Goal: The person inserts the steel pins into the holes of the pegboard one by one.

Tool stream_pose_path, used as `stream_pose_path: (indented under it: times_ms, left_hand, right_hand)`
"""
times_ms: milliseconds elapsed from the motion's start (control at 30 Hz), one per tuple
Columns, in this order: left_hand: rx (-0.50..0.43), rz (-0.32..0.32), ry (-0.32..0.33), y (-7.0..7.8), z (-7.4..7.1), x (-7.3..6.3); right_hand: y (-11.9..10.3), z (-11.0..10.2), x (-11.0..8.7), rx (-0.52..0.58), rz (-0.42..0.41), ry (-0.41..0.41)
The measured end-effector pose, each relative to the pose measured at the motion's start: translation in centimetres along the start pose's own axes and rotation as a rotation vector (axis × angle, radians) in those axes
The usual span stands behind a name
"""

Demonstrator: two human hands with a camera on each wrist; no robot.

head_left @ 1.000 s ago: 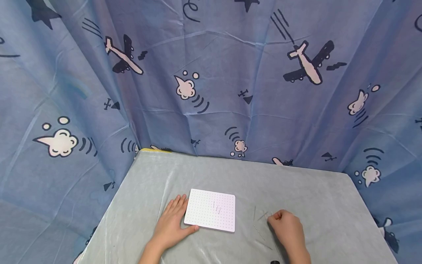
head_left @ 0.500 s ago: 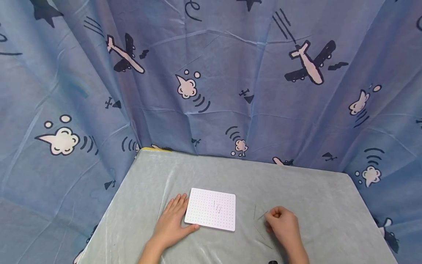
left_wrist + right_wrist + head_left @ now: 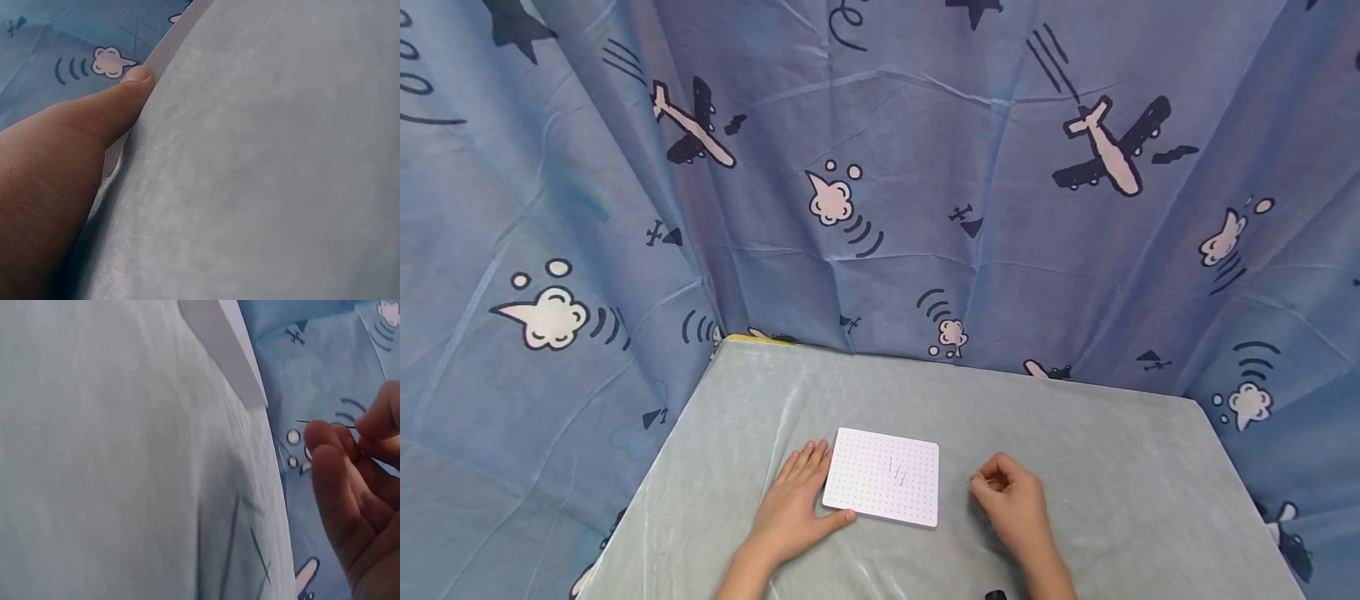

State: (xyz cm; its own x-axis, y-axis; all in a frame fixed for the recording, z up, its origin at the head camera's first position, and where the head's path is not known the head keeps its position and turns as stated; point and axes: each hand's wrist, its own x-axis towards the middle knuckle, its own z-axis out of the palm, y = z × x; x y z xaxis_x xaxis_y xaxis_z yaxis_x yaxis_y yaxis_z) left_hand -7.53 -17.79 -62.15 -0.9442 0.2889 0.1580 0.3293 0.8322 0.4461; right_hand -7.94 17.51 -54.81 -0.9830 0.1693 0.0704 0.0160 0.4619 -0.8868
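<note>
A white board [image 3: 865,479] with rows of small dots lies on the grey cloth, and a few thin pins [image 3: 904,478] show right of its middle. My left hand [image 3: 786,521] rests flat at the board's left end, fingers straight along that side. Its thumb [image 3: 134,81] lies against the board's near edge. To the right of the board, my right hand [image 3: 1011,500] pinches a thin needle-like pin [image 3: 300,421] between thumb and forefinger. This hand is above the cloth, a short way from the board's right edge.
More thin pins [image 3: 229,547] lie on the cloth below my right hand in the right wrist view; the hand hides them in the head view. A small black object [image 3: 995,595] is at the near edge of the view. A blue patterned curtain [image 3: 895,208] stands behind the table.
My right hand has come up from the loose pins and moved left toward the board, a pin between its fingertips. My left hand and the board keep their places.
</note>
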Motion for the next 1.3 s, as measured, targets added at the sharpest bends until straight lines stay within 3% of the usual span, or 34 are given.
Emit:
stream_pose_path:
  times_ms: [267,567,933,1300]
  left_hand:
    - [-0.023,0.006,0.010,0.0,0.0,-0.2]
    - [-0.013,0.012,0.012,-0.1,0.2,-0.5]
    - [-0.002,0.019,0.029,0.0,0.3,-0.2]
    - [0.001,0.018,0.034,0.0,0.1,0.0]
  right_hand:
    - [-0.7,2.3,-0.6,0.030,-0.133,-0.055]
    - [-0.5,4.3,-0.9,-0.013,-0.277,-0.073]
    - [-0.8,5.1,-0.9,-0.020,-0.363,-0.174]
    - [-1.1,5.5,-0.6,-0.074,-0.411,-0.223]
